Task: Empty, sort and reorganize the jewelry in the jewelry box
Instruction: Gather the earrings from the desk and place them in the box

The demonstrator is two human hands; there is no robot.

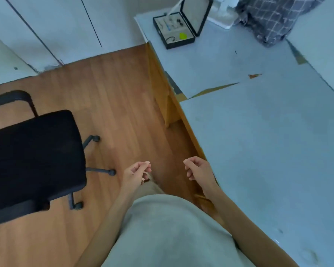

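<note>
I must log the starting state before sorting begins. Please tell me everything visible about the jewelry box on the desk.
The jewelry box is a black, shallow rectangular case standing open at the far end of the pale desk top. Its hinged lid stands up nearly vertical and looks glazed. The light-lined tray holds several small pieces, too small to identify, plus one bright yellow-green round item and a dark ring-shaped piece. Neither hand touches it; both are far from it.

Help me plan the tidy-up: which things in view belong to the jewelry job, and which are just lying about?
For the job:
jewelry box, lid open
small jewelry pieces inside it
yellow-green item inside it

Just lying about:
black office chair
patterned grey fabric
white appliance base
</note>
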